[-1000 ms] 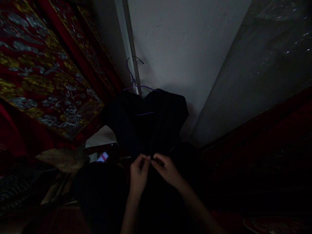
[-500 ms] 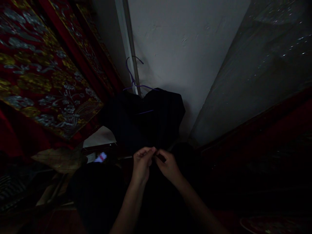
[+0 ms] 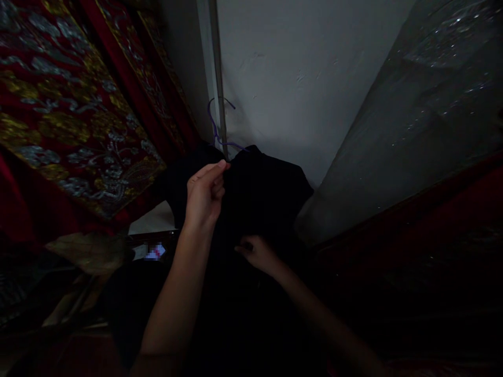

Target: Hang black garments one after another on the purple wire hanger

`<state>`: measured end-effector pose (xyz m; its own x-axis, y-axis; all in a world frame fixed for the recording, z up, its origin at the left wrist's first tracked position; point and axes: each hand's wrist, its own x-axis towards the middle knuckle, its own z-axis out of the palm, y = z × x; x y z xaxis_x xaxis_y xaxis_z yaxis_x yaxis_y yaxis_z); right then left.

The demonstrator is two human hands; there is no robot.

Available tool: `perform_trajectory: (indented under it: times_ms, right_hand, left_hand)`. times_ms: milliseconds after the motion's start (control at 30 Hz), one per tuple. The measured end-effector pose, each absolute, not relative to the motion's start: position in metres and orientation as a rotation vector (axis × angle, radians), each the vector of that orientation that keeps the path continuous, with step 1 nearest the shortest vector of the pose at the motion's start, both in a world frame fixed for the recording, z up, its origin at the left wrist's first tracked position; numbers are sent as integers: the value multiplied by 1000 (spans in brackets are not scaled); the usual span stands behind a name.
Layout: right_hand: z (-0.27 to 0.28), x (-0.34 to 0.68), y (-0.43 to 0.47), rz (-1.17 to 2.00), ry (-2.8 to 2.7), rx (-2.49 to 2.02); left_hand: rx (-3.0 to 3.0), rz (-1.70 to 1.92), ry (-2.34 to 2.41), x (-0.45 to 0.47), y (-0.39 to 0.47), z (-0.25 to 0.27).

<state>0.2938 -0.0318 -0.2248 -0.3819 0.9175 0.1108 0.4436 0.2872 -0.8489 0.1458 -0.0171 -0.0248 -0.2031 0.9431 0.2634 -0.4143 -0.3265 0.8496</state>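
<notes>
A dark, short-sleeved garment [image 3: 271,183] hangs on a purple wire hanger [image 3: 215,125] against the wall. At its neck, just below the hanger, my left hand [image 3: 204,193] is closed in a pinch with thumb and forefinger together. Whether it grips fabric or a small fastener there is too dark to make out. Lower on the front, my right hand [image 3: 259,254] is also closed in a pinch against the dark cloth. The garment's lower part merges into shadow.
Red cloth with gold and silver embroidery [image 3: 74,120] hangs at the left. A pale wall [image 3: 298,78] with a vertical strip stands behind. Clear plastic sheeting [image 3: 440,94] covers the right side. A pale pointed object [image 3: 88,251] lies low at the left.
My left hand has risen from the garment's lower front to its neck, apart from the right hand. The open V at the front now looks closed. My right hand has stayed low.
</notes>
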Motion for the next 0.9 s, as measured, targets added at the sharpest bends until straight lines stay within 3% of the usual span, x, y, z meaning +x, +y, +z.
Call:
perform_trajectory:
  times_ms: [133,367,600,900]
  right_hand:
    - [-166,298,-8,992,-1946,-978]
    - [-56,289,4,535,-1723,-589]
    - [-45,272,12,319,-1793,-639]
    - [-44,247,21,356,-1628,-548]
  left_hand:
    - [1197,1916,963,144,-22,-35]
    - [1572,1946,1044,141,-25,-45]
    - [1591,1997,1116,142,-26,-53]
    - [1260,1958,1008,147,0,-69]
